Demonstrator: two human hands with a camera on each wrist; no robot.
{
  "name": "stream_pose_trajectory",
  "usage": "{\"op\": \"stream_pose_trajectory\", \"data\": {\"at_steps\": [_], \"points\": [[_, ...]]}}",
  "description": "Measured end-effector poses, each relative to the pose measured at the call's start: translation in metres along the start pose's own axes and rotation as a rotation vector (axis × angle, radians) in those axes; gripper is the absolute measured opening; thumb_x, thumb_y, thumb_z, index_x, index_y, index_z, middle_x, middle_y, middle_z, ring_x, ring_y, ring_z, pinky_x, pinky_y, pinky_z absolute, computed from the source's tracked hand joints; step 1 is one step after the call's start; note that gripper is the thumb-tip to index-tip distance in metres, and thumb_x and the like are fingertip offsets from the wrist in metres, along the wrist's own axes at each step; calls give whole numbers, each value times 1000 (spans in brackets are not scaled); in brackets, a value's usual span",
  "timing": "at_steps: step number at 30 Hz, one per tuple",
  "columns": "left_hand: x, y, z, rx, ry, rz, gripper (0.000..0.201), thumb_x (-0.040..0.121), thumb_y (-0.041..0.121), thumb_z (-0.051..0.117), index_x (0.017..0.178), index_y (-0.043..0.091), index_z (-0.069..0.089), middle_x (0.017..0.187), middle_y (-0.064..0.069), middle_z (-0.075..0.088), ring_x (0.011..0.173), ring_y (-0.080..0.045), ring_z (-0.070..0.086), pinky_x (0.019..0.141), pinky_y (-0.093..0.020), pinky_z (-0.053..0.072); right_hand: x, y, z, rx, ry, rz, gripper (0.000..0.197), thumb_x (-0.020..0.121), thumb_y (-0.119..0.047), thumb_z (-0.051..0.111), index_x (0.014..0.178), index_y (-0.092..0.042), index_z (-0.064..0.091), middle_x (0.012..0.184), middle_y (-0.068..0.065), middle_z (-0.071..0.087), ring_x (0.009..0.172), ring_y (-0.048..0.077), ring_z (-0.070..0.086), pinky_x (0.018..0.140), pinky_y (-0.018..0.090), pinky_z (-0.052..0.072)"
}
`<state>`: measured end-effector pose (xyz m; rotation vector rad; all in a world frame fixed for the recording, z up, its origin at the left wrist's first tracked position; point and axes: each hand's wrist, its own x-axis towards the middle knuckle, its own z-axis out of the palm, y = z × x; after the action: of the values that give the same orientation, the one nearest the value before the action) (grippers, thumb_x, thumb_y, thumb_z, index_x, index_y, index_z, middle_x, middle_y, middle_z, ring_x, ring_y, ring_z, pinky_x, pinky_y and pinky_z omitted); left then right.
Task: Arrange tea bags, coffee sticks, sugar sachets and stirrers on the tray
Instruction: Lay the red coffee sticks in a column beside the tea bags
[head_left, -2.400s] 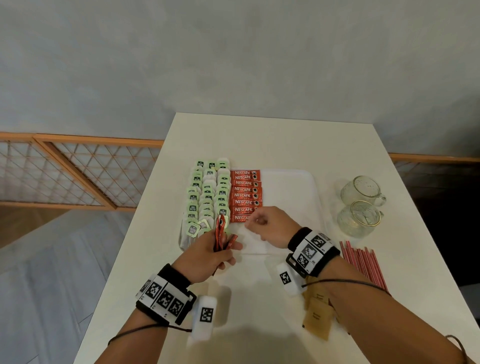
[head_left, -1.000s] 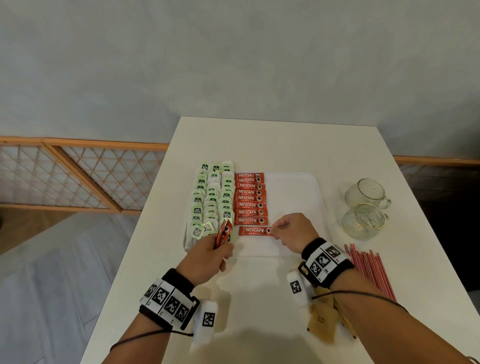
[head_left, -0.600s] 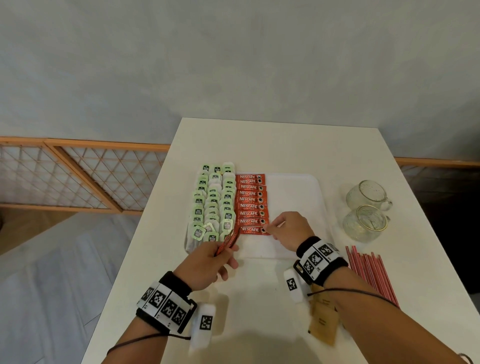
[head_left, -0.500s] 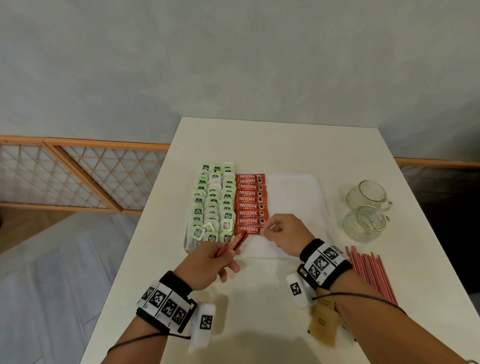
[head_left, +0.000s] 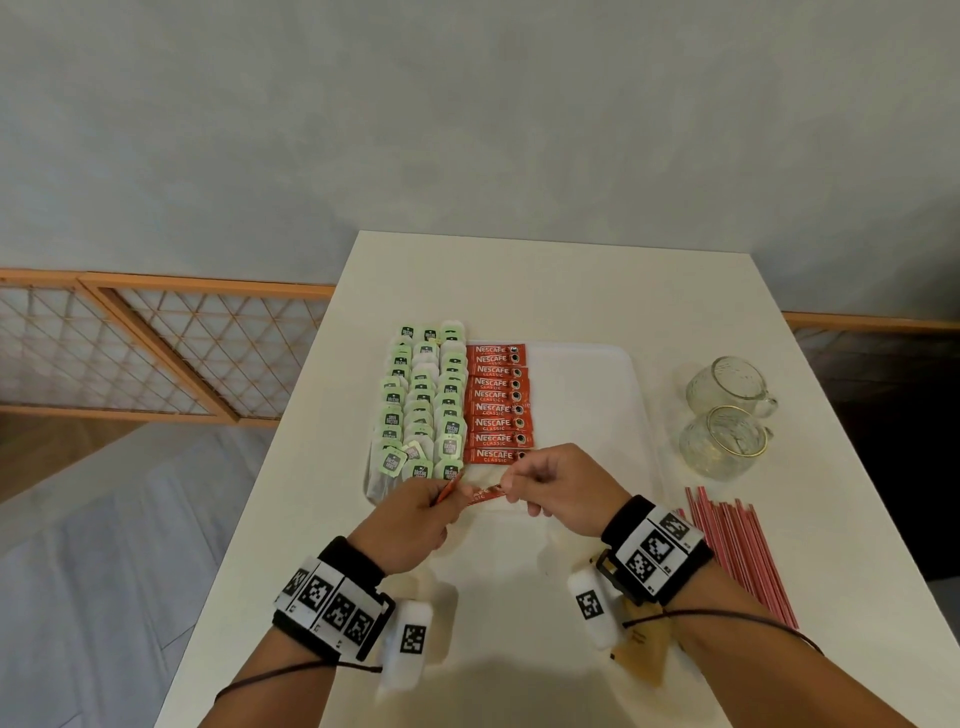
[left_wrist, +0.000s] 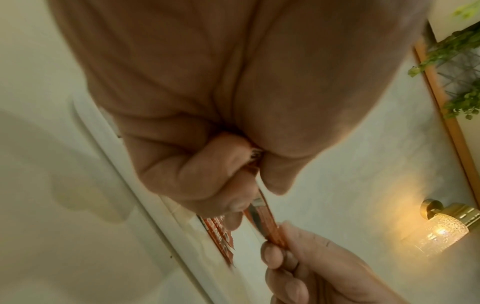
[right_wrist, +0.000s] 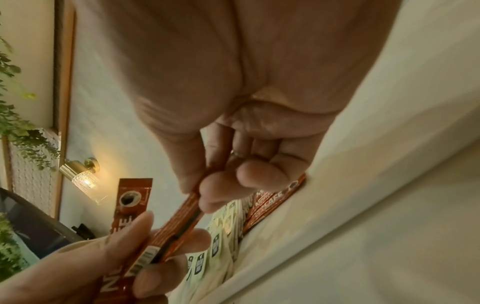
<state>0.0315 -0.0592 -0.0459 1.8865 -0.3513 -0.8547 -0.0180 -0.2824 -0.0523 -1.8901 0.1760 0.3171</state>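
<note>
A white tray (head_left: 582, 395) lies mid-table. On its left part stand columns of green tea bags (head_left: 423, 400) and one column of red coffee sticks (head_left: 498, 400). Just in front of the tray's near edge my left hand (head_left: 441, 493) grips a few spare coffee sticks (right_wrist: 130, 205). My right hand (head_left: 511, 480) pinches the free end of one of them, a coffee stick (head_left: 483, 493) spanning both hands; the pinch also shows close up (right_wrist: 179, 222). Red stirrers (head_left: 737, 551) lie on the table at the right. Brown sugar sachets (head_left: 641, 654) are partly hidden under my right wrist.
Two glass mugs (head_left: 727, 389) (head_left: 722, 441) stand right of the tray. The tray's right half (head_left: 587, 426) is bare. A wooden lattice fence (head_left: 156, 353) runs left of the table, and a grey wall stands behind it.
My right hand laid a coffee stick at the near end of the column and slid it in. It then came back to my left hand and took hold of another stick.
</note>
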Motion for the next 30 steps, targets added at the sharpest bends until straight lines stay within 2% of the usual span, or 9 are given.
{"op": "stream_pose_trajectory", "data": {"at_steps": [2, 4, 7, 10, 16, 19, 23, 26, 30], "points": [[1, 2, 1, -16, 45, 9, 24, 104, 18, 51, 89, 10, 69, 48, 11, 38, 42, -5, 36, 47, -20, 32, 1, 4, 0, 12, 22, 12, 6, 92, -15, 73, 96, -12, 76, 75, -2, 72, 60, 10, 61, 61, 19, 48], [2, 0, 0, 15, 117, 53, 21, 101, 13, 56, 99, 22, 75, 50, 10, 46, 45, -4, 41, 50, -18, 35, 1, 7, 1, 49, 44, 34, 12, 91, -13, 74, 103, -12, 73, 75, -2, 72, 59, 9, 60, 63, 21, 50], [2, -2, -1, 82, 217, 109, 16, 95, 16, 66, 93, 26, 78, 51, 12, 57, 47, -2, 48, 52, -12, 37, 0, 9, 2, -3, 46, 44, 14, 92, -15, 74, 105, -13, 75, 76, -1, 71, 59, 6, 58, 63, 19, 51], [5, -2, 1, 23, 294, 107, 16, 91, 14, 71, 82, 27, 74, 64, 4, 70, 54, -1, 58, 56, -11, 42, -1, 8, 1, -32, 48, 38, 8, 94, -17, 70, 98, -13, 77, 75, -1, 72, 59, 6, 58, 62, 18, 50], [6, -2, 0, 15, 272, 38, 26, 94, 12, 63, 69, 15, 56, 52, 10, 48, 48, -9, 40, 51, -21, 35, 2, 8, -11, -24, 111, 46, 13, 98, -16, 65, 93, -15, 77, 77, 1, 73, 57, 7, 59, 58, 18, 48], [3, 1, 0, -2, 244, 16, 19, 95, 10, 60, 77, 5, 63, 57, 6, 54, 50, -12, 44, 51, -22, 37, 5, 11, -18, -55, 144, 72, 14, 98, -16, 64, 94, -14, 76, 76, -1, 72, 55, 7, 58, 59, 19, 49], [2, 0, 0, -112, 260, -67, 18, 96, 2, 52, 99, 6, 69, 66, 6, 63, 47, -10, 46, 48, -17, 39, 12, 18, -21, -196, 178, 166, 15, 98, -20, 63, 93, -16, 77, 77, -4, 74, 54, 6, 61, 60, 20, 48], [2, -1, -3, -167, 225, -114, 25, 94, -3, 45, 102, 2, 69, 76, -3, 60, 50, -13, 46, 49, -19, 38, 16, 20, -17, -229, 164, 247, 20, 95, -20, 65, 82, -12, 77, 76, 0, 76, 53, 9, 61, 58, 22, 51], [1, 0, -2, -235, 206, -154, 26, 91, -6, 43, 97, -1, 68, 66, -2, 47, 45, -10, 36, 43, -20, 30, 22, 17, -12, -218, 178, 313, 23, 94, -24, 68, 77, -11, 77, 72, 1, 76, 52, 9, 63, 56, 21, 51]]}}
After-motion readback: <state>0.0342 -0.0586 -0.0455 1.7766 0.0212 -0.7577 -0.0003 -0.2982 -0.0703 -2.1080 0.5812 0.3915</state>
